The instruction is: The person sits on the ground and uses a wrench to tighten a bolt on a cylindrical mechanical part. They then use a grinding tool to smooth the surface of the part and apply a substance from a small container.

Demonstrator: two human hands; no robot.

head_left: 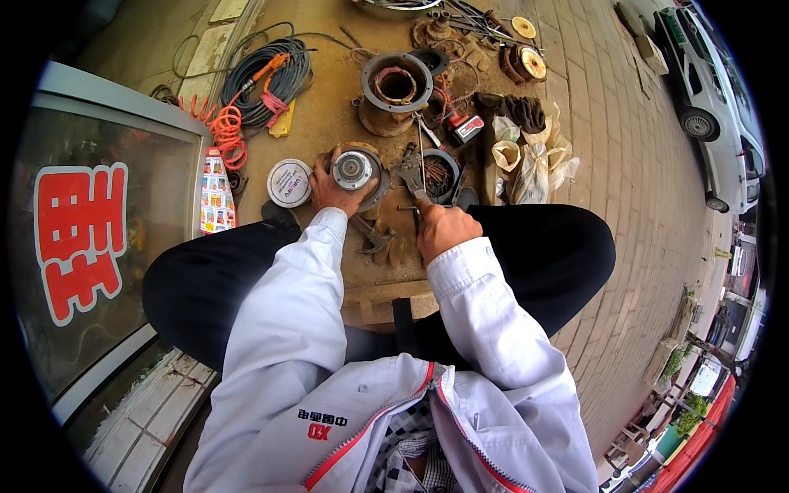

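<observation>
My left hand (335, 187) is curled round the side of a round metal machine part (353, 169) with a pale hub and a wider dark flange, resting on the ground between my legs. My right hand (445, 232) is closed round the handle of what looks like an adjustable wrench (408, 169), its jaws pointing away from me. A thin rod end sticks out by that fist; its other end is hidden. Just right of the wrench stands a dark bowl of bolts (442, 177). Below the machine part lies a hammer (376, 239), near the dirty ground by my knees.
A hollow metal motor housing (396, 92) stands ahead. To the left are a white round lid (289, 182), coiled cable (267, 78) and an orange spiral hose (228, 135). Right of centre lie a red cordless tool's battery (467, 129) and plastic bags (538, 164). A glass door (115, 222) borders the left.
</observation>
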